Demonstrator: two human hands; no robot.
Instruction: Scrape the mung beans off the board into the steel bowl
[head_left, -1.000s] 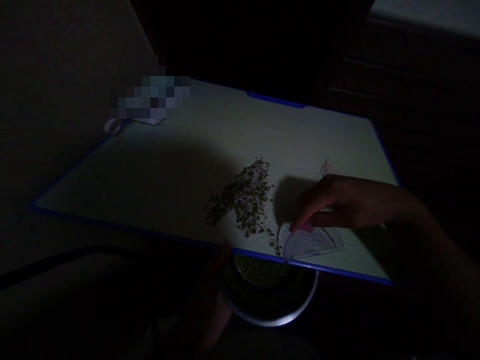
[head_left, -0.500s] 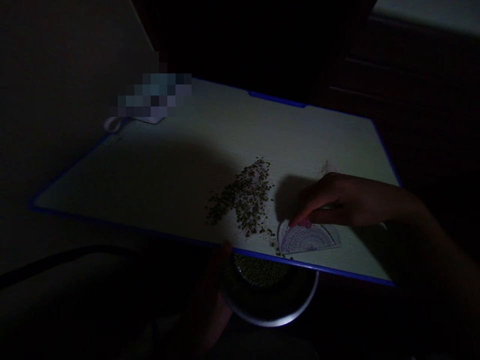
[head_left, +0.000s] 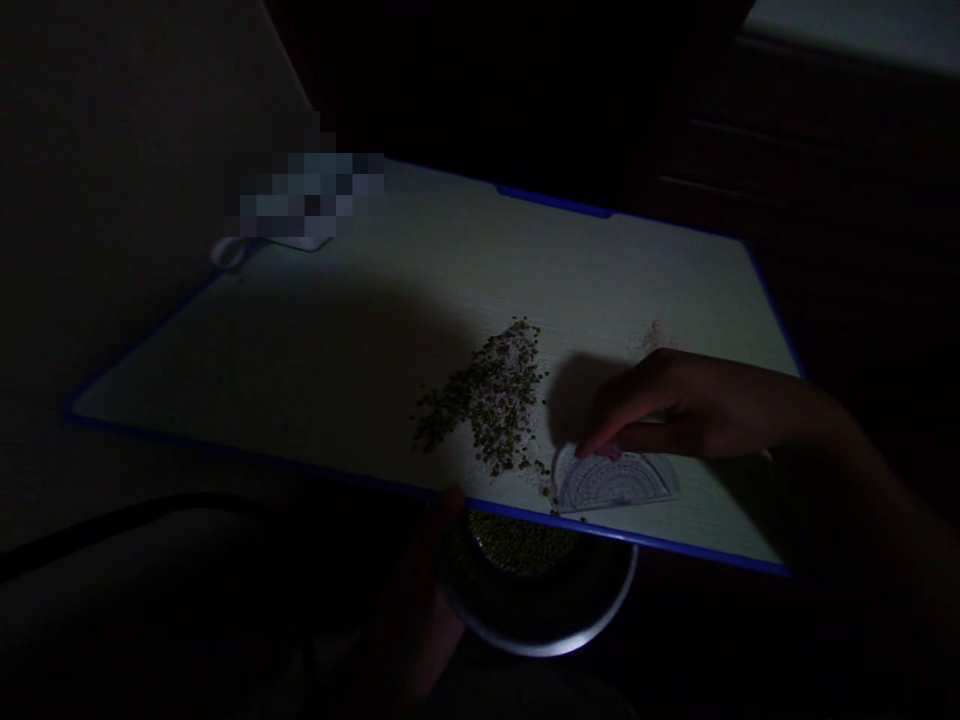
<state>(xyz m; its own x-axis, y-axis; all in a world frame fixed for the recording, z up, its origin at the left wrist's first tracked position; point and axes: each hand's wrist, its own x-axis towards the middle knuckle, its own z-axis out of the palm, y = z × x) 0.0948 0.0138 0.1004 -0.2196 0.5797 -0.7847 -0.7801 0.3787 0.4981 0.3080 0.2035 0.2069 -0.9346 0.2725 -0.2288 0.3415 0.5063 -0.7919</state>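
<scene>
My right hand (head_left: 660, 410) pinches the upper edge of a clear half-round protractor (head_left: 619, 482), which lies near the board's front edge. To the left of it is a spread of small green beans (head_left: 499, 390) mixed with pale grains, a few of them beside the protractor's corner. Below the front edge, my left hand (head_left: 435, 610) grips the side of a metal bowl (head_left: 551, 645), its thumb up by the board's rim. More green beans (head_left: 525, 545) lie in the bowl, whose far part is hidden under the board. Dim light hides most of the left fingers.
The pale board (head_left: 600, 270) has a blue rim and a blue tab at its back edge. A blurred-out item with a white loop (head_left: 226, 252) sits at the back left. Fine pale grains (head_left: 654, 335) lie behind my right hand. A dark cable (head_left: 135, 515) curves at the left.
The whole view has shifted very slightly. Both hands, the protractor, the bowl and the beans stay practically where they were.
</scene>
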